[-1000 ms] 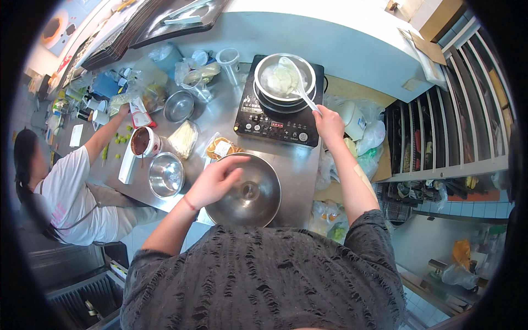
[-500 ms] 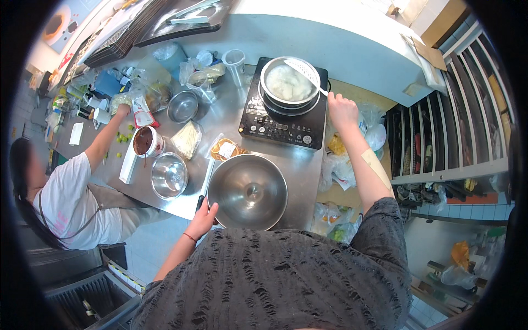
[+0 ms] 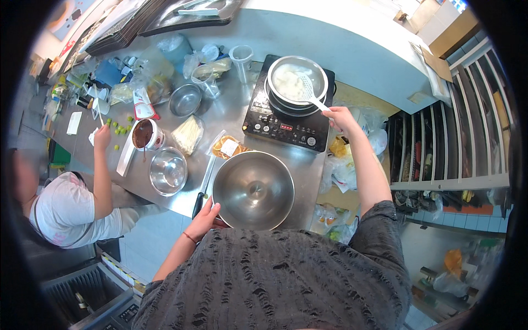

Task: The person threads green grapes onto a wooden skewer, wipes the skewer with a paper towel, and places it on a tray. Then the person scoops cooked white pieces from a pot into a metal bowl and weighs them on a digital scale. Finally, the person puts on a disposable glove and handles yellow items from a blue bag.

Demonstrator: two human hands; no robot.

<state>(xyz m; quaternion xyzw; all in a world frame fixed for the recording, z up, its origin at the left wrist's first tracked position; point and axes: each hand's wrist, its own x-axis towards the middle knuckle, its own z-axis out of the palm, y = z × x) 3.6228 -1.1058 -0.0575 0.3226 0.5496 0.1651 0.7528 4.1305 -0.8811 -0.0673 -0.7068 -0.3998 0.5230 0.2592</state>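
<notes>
Some fingers hidden, the left hand (image 3: 203, 221) holds a bowl (image 3: 264, 173), right hand (image 3: 341, 119) a skimmer (image 3: 315, 100).

Worn on the head, the left one of two side-by-side fisheye cameras is looking steeply down and forward over the grey stainless-steel table (image 3: 306, 175), the picture standing upright. The wearer's dark grey, slashed-fabric top (image 3: 269, 275) is filling the bottom, nearest the lens; the wide, round, shiny steel bowl (image 3: 256, 190) is sitting near centre, the black, square, flat cooker (image 3: 283, 135) lying farther off. The wide lens is bending straight edges toward a round black border.
</notes>
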